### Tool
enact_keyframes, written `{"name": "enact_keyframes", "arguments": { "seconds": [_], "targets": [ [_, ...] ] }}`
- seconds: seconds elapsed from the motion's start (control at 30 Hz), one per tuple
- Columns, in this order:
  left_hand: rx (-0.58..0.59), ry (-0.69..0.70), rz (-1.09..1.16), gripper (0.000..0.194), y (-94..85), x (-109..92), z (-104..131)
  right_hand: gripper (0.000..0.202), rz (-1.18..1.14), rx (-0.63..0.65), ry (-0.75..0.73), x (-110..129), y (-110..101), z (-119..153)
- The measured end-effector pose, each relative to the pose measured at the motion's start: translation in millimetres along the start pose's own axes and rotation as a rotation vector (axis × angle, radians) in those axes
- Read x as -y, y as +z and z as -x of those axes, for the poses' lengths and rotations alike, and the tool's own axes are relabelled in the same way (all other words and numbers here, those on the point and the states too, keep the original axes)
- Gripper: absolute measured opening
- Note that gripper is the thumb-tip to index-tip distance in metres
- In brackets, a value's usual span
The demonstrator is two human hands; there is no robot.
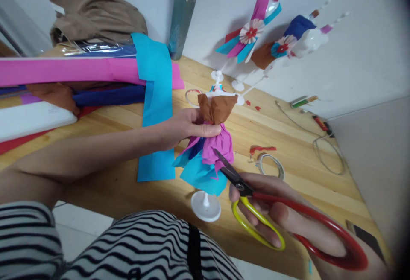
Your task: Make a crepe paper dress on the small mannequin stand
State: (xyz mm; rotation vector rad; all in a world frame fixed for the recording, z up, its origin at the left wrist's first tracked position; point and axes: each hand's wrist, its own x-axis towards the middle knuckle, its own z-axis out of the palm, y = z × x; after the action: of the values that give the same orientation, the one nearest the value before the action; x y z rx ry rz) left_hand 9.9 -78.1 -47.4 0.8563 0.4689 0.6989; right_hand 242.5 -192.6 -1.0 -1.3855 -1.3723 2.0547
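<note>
The paper dress (221,143) sits on its white stand (206,207) over the near side of the table (105,186). Its brown top and pink and blue skirt are already gathered; a ragged pink strip hangs loose. My left hand (179,129) pinches the waist, thumb in front. My right hand (269,182) curls through the handles of the scissors (237,181), blades nearly together, tips at the pink. By the wall, dressed figures (235,48) wear rosettes (251,31); mine shows none from here, so I judge it only partly done.
</note>
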Motion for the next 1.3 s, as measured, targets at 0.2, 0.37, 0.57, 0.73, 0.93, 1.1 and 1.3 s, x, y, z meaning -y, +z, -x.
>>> {"name": "enact_keyframes", "arguments": {
  "seconds": [0.2,0.37,0.57,0.73,0.93,1.1,1.3],
  "targets": [
    [0.013,0.014,-0.039,0.012,0.4,-1,1,0.059,-0.001,0.054,0.015,8,10,-9],
    [-0.030,0.023,-0.124,0.008,-2.4,2,0,0.056,0.045,0.036,0.021,9,9,-10],
    [-0.031,0.028,-0.136,0.009,-3.2,5,0,0.038,0.093,-0.004,-0.048,4,7,-12],
    [-0.061,0.007,-0.143,0.010,0.1,3,2,0.061,0.128,0.070,-0.110,1,4,-13],
    [-0.035,-0.014,-0.109,0.020,5.3,-2,4,0.064,0.075,0.092,-0.028,-5,-3,-14],
    [-0.082,0.025,-0.084,0.009,11.9,-3,5,0.059,-0.019,0.151,0.035,-12,-9,-16],
    [-0.097,0.051,-0.199,0.007,14.7,-5,9,0.057,0.050,0.031,0.007,16,9,-9]
  ]
}}
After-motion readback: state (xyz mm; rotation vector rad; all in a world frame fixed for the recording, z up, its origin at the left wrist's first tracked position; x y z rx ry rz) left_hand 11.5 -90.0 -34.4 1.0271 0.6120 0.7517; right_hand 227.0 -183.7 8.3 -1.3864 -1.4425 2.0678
